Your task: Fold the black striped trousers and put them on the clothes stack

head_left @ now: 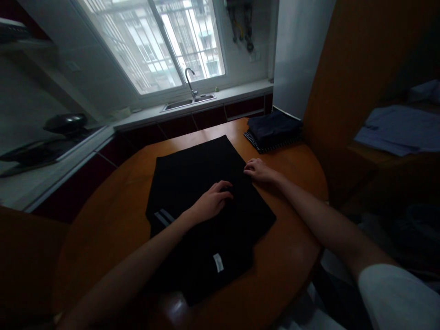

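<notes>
A black shirt (pixel 192 174) lies spread on the round wooden table, with a white label (pixel 218 262) at its near end and two grey stripes (pixel 164 217) on its left side. My left hand (pixel 213 200) rests over the middle of the shirt, its fingers bent but apart, with no cloth visibly gripped. At the shirt's right edge, my right hand (pixel 258 169) has its fingers curled onto the black cloth. Part of the shirt's near left side is hidden beneath my left forearm.
A stack of folded dark clothes (pixel 273 129) sits at the table's (pixel 295 172) far right. Beyond are a counter with a sink (pixel 187 103) and a barred window. A pan (pixel 65 123) stands at the left near the stove. Papers (pixel 400 128) lie on the right.
</notes>
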Action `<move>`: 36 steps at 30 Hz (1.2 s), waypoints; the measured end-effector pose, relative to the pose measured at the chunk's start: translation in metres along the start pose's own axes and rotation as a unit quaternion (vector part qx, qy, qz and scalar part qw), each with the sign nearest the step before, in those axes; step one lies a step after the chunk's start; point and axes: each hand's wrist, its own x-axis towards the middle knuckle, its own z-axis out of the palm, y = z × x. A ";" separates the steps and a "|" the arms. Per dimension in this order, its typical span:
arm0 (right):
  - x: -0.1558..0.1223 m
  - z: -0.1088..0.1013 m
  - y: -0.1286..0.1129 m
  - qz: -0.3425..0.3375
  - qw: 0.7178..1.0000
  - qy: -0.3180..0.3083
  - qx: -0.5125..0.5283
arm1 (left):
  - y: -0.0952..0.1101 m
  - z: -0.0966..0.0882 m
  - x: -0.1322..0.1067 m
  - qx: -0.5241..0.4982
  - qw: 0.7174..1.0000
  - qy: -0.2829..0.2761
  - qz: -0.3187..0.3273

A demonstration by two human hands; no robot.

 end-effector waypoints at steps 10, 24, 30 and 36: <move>0.000 0.006 0.004 0.026 1.000 0.013 0.007 | 0.000 0.009 0.004 -0.154 0.983 0.084 -0.044; 0.002 0.008 0.005 0.059 0.994 0.095 -0.014 | -0.010 0.026 -0.003 -0.157 0.964 0.193 -0.094; -0.004 0.011 -0.012 -0.054 0.994 0.098 0.007 | -0.012 0.030 -0.003 -0.104 0.979 0.168 -0.051; -0.017 0.033 -0.039 -0.034 0.993 -0.074 -0.082 | -0.018 0.042 -0.003 -0.003 0.997 0.024 -0.071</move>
